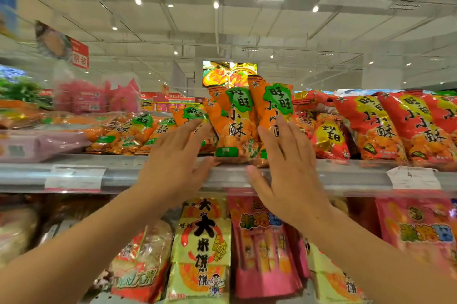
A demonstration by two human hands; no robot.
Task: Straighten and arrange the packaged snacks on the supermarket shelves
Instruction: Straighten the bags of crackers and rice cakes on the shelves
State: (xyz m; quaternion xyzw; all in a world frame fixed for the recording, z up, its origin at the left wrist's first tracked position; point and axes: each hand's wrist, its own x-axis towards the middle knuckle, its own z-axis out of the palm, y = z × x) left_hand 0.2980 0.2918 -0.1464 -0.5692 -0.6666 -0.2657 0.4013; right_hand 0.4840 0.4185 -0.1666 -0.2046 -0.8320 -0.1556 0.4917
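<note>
Orange snack bags [232, 125] upright on shelf [123, 175]

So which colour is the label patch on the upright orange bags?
Green, on the orange bags; head view.

Two bare forearms enter the view, one from about seven o'clock and one from about five o'clock. No sleeve covers either forearm as far as the frame edge, and nothing is worn at either wrist. The left hand [173, 162] is bare and shows its back to the camera, with no glove on it. The right hand [286, 170] is bare too, also seen from the back. The fingers [284, 135] are slender, with short nails; motion blur softens their edges, so finer detail cannot be told.
</note>
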